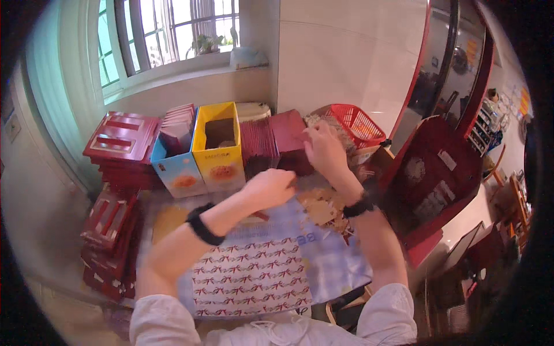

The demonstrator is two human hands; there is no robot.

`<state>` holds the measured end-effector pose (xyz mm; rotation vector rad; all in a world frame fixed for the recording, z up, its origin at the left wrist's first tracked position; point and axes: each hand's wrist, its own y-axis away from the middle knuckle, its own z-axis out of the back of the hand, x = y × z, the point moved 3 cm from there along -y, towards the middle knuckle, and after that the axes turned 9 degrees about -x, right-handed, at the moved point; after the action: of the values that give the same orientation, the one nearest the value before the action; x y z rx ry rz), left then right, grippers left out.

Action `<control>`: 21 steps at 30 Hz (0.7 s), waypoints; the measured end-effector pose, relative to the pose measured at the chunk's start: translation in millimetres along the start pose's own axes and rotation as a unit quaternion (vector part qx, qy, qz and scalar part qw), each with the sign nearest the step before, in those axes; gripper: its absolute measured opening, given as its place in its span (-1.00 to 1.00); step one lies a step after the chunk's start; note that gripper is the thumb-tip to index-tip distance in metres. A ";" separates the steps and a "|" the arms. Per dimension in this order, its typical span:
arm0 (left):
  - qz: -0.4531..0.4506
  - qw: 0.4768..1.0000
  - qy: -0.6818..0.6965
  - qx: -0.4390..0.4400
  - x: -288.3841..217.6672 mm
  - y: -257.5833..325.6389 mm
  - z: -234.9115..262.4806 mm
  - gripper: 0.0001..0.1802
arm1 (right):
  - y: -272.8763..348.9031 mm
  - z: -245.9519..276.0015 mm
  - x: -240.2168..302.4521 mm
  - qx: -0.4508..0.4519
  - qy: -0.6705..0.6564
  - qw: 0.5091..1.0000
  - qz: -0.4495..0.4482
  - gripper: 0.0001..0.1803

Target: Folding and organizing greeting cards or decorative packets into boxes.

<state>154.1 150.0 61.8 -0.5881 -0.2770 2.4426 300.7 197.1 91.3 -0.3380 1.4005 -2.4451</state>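
My wristbands (203, 226) are black and my sleeves (164, 320) white. Near me, rows of reddish bows with dark trailing lines pattern a white sheet (251, 277) on my blue-and-white checked tablecloth (343, 268). Far off, I see a yellow box (217, 153), a light blue box (175, 168) left of it, dark red stacks (257, 141) right of it, and a bright red basket (372, 140) farther right.

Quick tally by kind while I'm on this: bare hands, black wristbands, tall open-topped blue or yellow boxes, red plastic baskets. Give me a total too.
Bare hands: 2 (left hand, right hand)
Black wristbands: 2
Tall open-topped boxes: 2 (blue box, yellow box)
Red plastic basket: 1
Total: 7
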 end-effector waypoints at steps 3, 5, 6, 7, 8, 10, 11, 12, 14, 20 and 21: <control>0.040 0.995 -0.068 0.061 21.9 68.2 37.3 -0.71 | 28.0 19.6 49.2 0.090 -0.143 0.982 0.086 -0.85; 0.096 0.986 -0.103 0.088 38.8 103.0 45.6 -0.71 | 58.4 19.3 71.4 0.224 -0.171 0.949 0.139 -0.86; 0.101 0.986 -0.105 0.085 44.4 121.2 51.9 -0.71 | 64.4 26.8 82.8 0.223 -0.175 0.948 0.144 -0.86; 0.118 0.982 -0.127 0.070 54.5 138.0 56.5 -0.73 | 71.2 27.7 94.3 0.269 -0.205 0.931 0.140 -0.86; 0.135 0.978 -0.148 0.056 64.9 154.9 60.1 -0.75 | 77.9 26.3 105.5 0.316 -0.235 0.909 0.136 -0.86; 0.154 0.972 -0.174 0.033 86.6 188.5 64.5 -0.78 | 84.1 18.1 131.9 0.312 -0.263 0.899 0.159 -0.86; 0.163 0.967 -0.195 0.017 95.9 203.4 64.7 -0.81 | 87.4 12.7 145.5 0.309 -0.285 0.891 0.171 -0.86; 0.171 0.965 -0.197 0.011 103.6 217.4 63.6 -0.81 | 90.1 6.9 158.9 0.308 -0.288 0.889 0.180 -0.86; 0.169 0.957 -0.234 0.039 116.0 237.2 55.2 -0.87 | 97.7 -6.9 180.9 0.304 -0.314 0.880 0.185 -0.91; 0.142 0.965 -0.222 0.010 107.2 260.8 43.9 -0.85 | 127.2 -34.6 231.8 0.294 -0.333 0.869 0.217 -0.88; 0.143 0.965 -0.218 0.009 105.0 261.0 42.2 -0.85 | 130.9 -38.1 237.3 0.285 -0.338 0.869 0.221 -0.88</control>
<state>-74.5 3.3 -22.6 -0.0742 -0.3675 2.8373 86.3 76.4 -28.5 -0.5742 0.3739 -1.9345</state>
